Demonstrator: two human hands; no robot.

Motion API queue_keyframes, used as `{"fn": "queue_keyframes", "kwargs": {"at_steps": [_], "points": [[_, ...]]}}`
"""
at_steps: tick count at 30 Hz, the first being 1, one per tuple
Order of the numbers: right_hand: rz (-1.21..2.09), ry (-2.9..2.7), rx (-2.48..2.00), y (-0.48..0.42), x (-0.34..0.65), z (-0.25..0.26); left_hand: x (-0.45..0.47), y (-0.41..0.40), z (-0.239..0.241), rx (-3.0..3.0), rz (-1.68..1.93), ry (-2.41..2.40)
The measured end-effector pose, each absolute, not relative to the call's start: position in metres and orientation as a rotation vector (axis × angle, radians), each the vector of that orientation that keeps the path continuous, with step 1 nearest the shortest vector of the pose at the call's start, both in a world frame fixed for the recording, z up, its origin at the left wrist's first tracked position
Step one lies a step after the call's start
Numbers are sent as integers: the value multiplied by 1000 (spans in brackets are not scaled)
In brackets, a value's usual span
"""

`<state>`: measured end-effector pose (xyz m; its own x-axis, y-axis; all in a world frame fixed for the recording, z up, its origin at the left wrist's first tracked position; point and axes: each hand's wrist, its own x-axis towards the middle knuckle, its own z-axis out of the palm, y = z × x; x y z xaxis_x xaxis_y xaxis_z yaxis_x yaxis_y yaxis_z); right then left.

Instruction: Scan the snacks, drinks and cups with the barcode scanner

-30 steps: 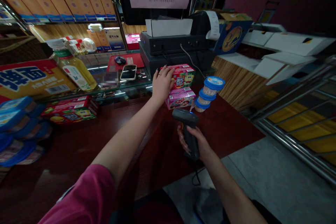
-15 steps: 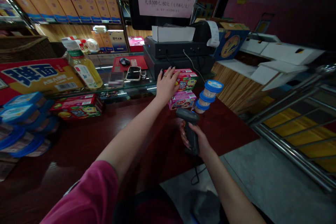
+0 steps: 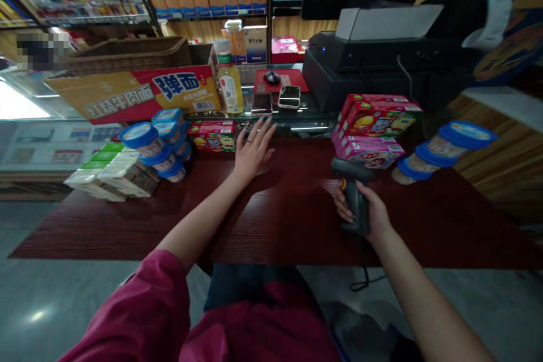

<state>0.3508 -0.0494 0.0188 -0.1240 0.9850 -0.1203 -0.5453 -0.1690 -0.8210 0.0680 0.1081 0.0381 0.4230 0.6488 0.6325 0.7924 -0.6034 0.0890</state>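
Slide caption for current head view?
Scanner held in the right grip, left grip spread open over a dark red counter.

On our tabletop (image 3: 292,215), at left, tubs (image 3: 156,150) stand between cartons (image 3: 127,172) and a box (image 3: 213,136). At right, our fingers (image 3: 345,212) hold the scanner (image 3: 357,203) before stacked boxes (image 3: 375,119), with more tubs (image 3: 441,150) to their right. Behind, from left: basket (image 3: 131,54), bottle (image 3: 230,90), phone (image 3: 289,96), register (image 3: 339,79).

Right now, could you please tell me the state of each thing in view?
Black plastic barcode scanner: held in right grip
Left grip: spread open
Clear bottle of yellow liquid: upright, capped
Blue-lidded round tubs: stacked, closed
Brown woven basket: open
Rightmost red cardboard boxes: atop pink cartons
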Motion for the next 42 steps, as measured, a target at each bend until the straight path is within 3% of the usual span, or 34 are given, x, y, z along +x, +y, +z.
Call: {"fn": "queue_keyframes", "kwargs": {"at_steps": [9, 19, 28, 42], "points": [[1842, -866, -773, 11, 267, 20, -64, 124, 8, -2075, -1043, -1683], [1787, -879, -828, 22, 246, 26, -75, 130, 4, -2143, -1264, -1701], [1785, -950, -875, 10, 241, 26, -74, 110, 14, -2425, -964, -1496], [1743, -977, -850, 7, 243, 15, -56, 96, 17, -2467, -917, -1179]]}}
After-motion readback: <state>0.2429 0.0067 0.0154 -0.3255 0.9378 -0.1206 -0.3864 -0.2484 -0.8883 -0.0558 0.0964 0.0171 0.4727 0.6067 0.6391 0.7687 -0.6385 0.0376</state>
